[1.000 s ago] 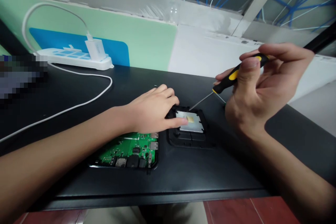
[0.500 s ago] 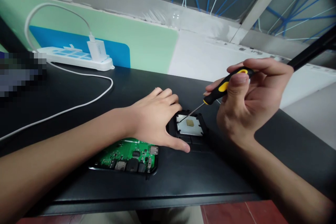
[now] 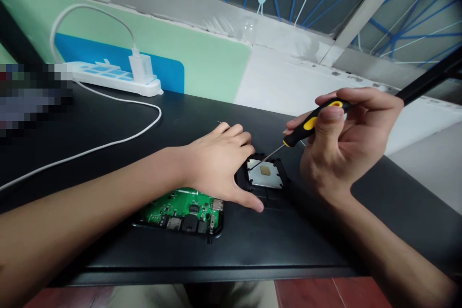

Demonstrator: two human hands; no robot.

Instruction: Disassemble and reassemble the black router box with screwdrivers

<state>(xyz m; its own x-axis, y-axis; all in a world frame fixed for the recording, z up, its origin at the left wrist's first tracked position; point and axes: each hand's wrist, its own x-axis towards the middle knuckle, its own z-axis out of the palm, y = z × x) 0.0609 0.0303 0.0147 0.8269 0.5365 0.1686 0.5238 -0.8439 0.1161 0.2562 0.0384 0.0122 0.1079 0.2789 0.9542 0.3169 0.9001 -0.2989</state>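
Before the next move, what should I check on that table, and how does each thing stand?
1. Screwdriver in the right hand: ok, gripped by its handle.
2. Tip at the left edge of the plate: ok.
3. Tip properly seated: cannot tell, too small.
4. Left hand pressing the cover: cannot tell; its fingers reach the edge.
5. Board fully in sight: not ok, the left arm covers part.
6. Cable clear of both hands: ok.
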